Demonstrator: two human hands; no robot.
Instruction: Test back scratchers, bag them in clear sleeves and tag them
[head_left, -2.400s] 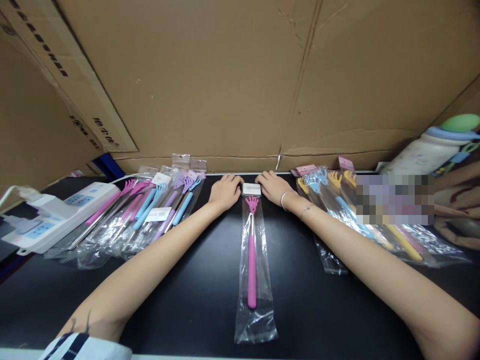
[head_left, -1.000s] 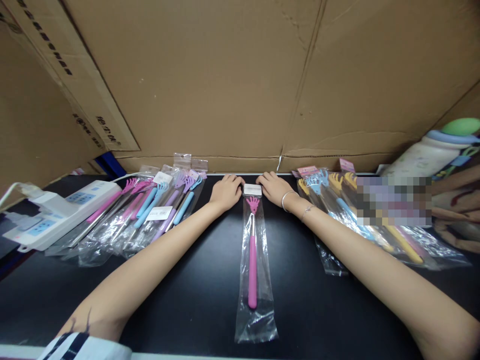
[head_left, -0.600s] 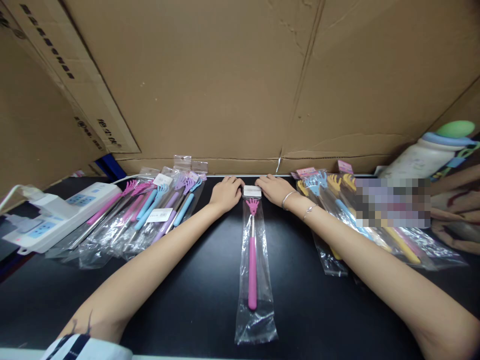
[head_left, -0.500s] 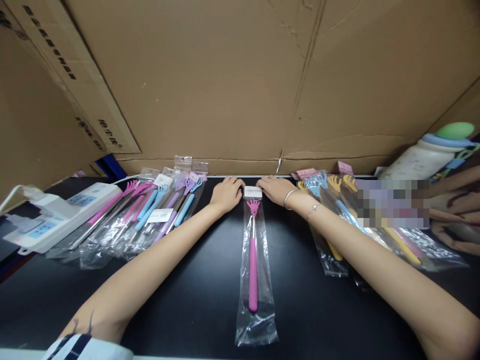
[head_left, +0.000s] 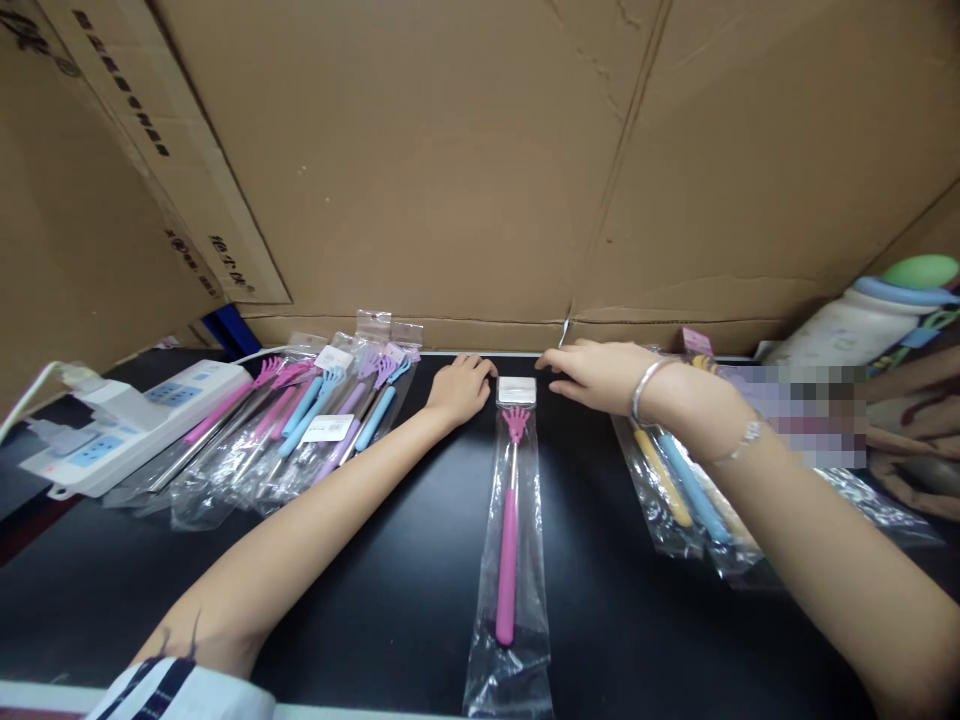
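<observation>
A pink back scratcher [head_left: 508, 560] in a clear plastic bag lies lengthwise on the black table, claw end away from me. Folded at its top is a white label [head_left: 517, 390]. My left hand [head_left: 461, 388] rests palm down on the table just left of the label, fingers stretched out and holding nothing. On the other side, my right hand [head_left: 600, 375] is lifted a little to the right of the label, fingers apart and nothing in them. Its wrist and forearm partly cover bagged yellow and blue back scratchers [head_left: 694, 490].
Several bagged pink, blue and purple back scratchers [head_left: 307, 410] lie in a pile at left, beside a white power strip [head_left: 180, 395] with plugs. A cardboard wall [head_left: 435, 160] stands behind. At right are a white bottle [head_left: 832, 325] and another person's hand [head_left: 915, 430].
My right hand has moved off the label, rising and shifting right. My left hand stays by the label. The view has shifted slightly.
</observation>
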